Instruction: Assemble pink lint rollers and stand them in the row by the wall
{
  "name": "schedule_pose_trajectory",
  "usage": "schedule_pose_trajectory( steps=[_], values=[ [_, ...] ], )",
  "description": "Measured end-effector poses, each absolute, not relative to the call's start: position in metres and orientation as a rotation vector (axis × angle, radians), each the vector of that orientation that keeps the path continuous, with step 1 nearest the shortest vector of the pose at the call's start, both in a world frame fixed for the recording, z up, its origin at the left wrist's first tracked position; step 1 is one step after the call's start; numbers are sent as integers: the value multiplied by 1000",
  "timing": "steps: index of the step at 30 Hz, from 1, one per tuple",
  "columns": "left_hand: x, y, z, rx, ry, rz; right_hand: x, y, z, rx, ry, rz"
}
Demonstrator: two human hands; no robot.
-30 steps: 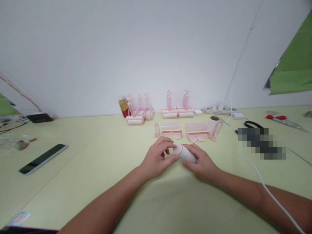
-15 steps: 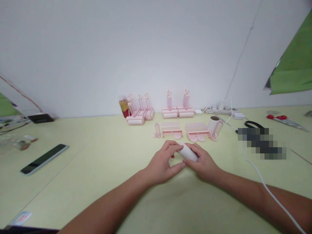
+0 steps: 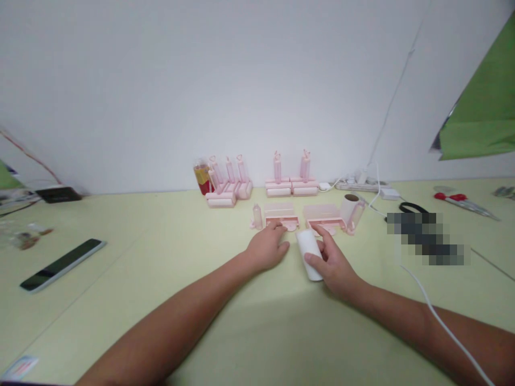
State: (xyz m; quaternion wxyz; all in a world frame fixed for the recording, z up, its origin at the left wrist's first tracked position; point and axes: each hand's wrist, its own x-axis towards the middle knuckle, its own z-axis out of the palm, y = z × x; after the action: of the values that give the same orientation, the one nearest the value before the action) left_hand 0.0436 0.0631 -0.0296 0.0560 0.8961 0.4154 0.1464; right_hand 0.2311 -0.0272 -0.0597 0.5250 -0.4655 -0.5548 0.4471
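My right hand [image 3: 332, 261] is closed around a white lint roll [image 3: 308, 251], which points away from me above the pale yellow table [image 3: 161, 257]. My left hand [image 3: 267, 247] reaches forward, fingers extended to a small pink round cap [image 3: 290, 227] lying in front of a clear pink tray [image 3: 281, 213]. A second pink tray [image 3: 325, 214] with caps lies to the right, beside an upright roll with a brown core [image 3: 351, 210]. A short pink handle piece [image 3: 257, 216] stands left of the trays.
Assembled pink lint rollers stand by the wall in two groups [image 3: 229, 187] [image 3: 292, 179], next to a red-and-yellow jar [image 3: 201, 177]. A phone [image 3: 62, 264] lies at left. A white cable [image 3: 438, 316] crosses my right forearm; a power strip [image 3: 362, 185] and red-handled scissors [image 3: 462, 202] lie at right.
My left hand has let go of the roll's end and moved forward to the cap by the tray. My right hand has turned the roll lengthwise, away from me.
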Motion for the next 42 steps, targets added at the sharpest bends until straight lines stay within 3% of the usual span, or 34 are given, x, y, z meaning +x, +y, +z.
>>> schedule_pose_trajectory(
  steps=[12, 28, 33, 38, 42],
  values=[
    [49, 49, -24, 2800, 1322, 164, 231, -24, -60, -1058, -1216, 1176],
    [17, 16, -13, 2773, 1144, 178, 237, -16, -68, -961, -1008, 1340],
    [8, 25, -11, 2565, 1282, 363, 240, -12, -70, -909, -919, 1368],
    [-2, 35, 2, 2230, 1406, 802, 242, -9, -69, -854, -867, 1422],
    [-1, 33, 9, 1844, 1203, 1121, 243, -10, -68, -828, -840, 1451]
  ],
)
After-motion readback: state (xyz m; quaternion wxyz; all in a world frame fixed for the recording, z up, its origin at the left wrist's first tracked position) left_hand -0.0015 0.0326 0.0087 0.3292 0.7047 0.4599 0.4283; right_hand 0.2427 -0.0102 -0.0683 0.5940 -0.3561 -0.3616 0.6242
